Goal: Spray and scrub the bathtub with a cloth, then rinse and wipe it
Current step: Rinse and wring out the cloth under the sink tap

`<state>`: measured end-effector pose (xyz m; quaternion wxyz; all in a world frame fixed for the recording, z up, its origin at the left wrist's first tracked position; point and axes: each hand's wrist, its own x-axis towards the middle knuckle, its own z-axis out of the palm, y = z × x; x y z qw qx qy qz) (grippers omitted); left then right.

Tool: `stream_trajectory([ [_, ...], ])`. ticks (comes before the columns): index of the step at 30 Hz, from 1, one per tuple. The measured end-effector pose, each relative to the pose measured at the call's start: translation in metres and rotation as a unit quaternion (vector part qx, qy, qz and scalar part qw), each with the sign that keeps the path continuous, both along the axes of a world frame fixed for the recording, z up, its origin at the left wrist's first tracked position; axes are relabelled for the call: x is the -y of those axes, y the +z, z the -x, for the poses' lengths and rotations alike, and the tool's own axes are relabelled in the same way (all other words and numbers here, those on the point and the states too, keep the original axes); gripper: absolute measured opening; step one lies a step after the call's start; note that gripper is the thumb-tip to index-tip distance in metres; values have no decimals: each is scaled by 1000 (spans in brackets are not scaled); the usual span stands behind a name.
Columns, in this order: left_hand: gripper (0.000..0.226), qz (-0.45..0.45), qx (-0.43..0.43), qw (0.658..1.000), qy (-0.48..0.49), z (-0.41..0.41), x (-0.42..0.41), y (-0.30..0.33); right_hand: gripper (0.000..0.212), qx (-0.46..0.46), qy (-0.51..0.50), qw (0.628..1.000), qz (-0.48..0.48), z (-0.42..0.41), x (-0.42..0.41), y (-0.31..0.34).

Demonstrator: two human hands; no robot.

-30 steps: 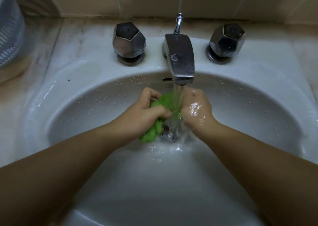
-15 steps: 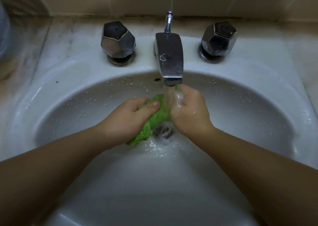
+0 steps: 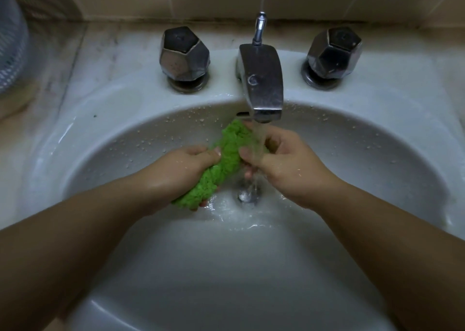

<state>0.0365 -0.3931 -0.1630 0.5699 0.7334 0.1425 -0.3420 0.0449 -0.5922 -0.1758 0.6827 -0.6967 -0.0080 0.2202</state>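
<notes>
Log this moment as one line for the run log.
step: rinsing cloth | left hand: grips cloth | right hand: grips cloth | tap: running | place: sink

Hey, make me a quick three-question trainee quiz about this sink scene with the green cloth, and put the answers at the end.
1. True or false: water runs from the faucet.
2. What grips the green cloth? A) left hand only B) right hand only C) both hands
3. Fill in: the stream falls toward the ___ at the bottom of the basin.

Key: 1 true; 2 C; 3 drain.
</notes>
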Motion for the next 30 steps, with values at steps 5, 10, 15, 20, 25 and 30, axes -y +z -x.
stream_trajectory([
  [5, 32, 9, -56, 994, -92, 6, 5, 6, 36, 99, -68, 969, 217, 2, 1, 3],
  [10, 34, 5, -43, 997, -71, 5, 6, 4, 24, 61, -35, 966, 250, -5, 3, -4],
  [15, 36, 30, -21, 999, -16, -3, -2, 1, 11, 33, -5, 996, 85, -9, 17, 2],
  [20, 32, 55, -48, 995, -61, 0, 4, 0, 56, 80, -123, 962, 229, -6, 14, -4],
  [25, 26, 54, -49, 997, 36, -6, 5, -4, 15, 23, -14, 997, 71, -15, 21, -1],
  [30, 30, 90, -58, 993, -48, -3, 9, 0, 54, 111, -98, 970, 192, -13, 24, 5],
])
